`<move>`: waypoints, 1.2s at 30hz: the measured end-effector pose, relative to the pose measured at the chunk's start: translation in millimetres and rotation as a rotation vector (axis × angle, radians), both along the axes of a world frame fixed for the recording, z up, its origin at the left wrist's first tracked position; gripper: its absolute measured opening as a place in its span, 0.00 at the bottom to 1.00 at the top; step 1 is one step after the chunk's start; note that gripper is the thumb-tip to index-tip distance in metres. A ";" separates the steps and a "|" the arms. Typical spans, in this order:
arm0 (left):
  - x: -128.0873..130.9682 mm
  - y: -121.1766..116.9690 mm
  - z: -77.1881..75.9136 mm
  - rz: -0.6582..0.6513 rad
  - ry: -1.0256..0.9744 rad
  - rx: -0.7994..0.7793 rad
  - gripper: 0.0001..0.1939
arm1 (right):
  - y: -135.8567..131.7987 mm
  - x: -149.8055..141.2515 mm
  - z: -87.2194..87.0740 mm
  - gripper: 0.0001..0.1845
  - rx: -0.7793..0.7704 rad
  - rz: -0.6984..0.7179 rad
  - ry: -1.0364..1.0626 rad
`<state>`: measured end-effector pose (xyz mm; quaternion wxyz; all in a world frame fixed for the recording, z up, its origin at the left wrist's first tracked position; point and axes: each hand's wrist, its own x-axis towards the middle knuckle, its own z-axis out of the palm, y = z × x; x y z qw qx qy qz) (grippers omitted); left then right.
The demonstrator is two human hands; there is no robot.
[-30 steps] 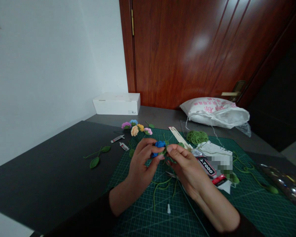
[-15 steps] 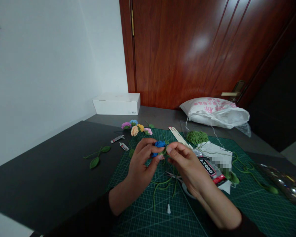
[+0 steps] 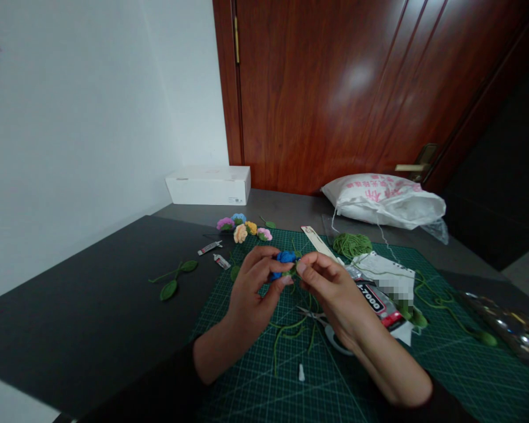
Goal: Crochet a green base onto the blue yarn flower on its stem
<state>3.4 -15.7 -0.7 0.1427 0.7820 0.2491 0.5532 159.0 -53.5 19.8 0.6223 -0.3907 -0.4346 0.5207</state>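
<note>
Between my hands, above the cutting mat, is a blue crocheted flower (image 3: pixel 285 257) with a bit of green at its base. My left hand (image 3: pixel 253 288) holds it, fingers on top and thumb beneath. My right hand (image 3: pixel 328 285) pinches at the flower's right side; what sits between thumb and forefinger is too small to make out. Below the hands lie scissors (image 3: pixel 335 338), partly under my right hand, and loose green yarn strands (image 3: pixel 286 330). A small white cap (image 3: pixel 301 372) rests nearer to me on the mat.
Several crocheted flowers (image 3: pixel 240 234), two small glue tubes (image 3: pixel 221 262) and green leaves (image 3: pixel 168 290) lie to the left. A green yarn bundle (image 3: pixel 352 245), glue packet (image 3: pixel 372 296) and ruler (image 3: pixel 320 244) are on the right. Behind stand a white box (image 3: pixel 209 187) and a white sack (image 3: pixel 379 200).
Almost nothing differs. My right hand has shifted very slightly at the flower's side, while my left hand keeps its hold.
</note>
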 end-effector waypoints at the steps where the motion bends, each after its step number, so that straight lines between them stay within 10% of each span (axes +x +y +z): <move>1: 0.0 0.2 -0.4 -0.001 -0.002 -0.001 0.09 | 0.2 0.1 -0.2 0.14 0.003 -0.002 0.000; 36: 0.8 0.0 1.8 0.005 -0.006 -0.019 0.09 | 4.1 3.9 -10.5 0.11 0.048 -0.027 0.029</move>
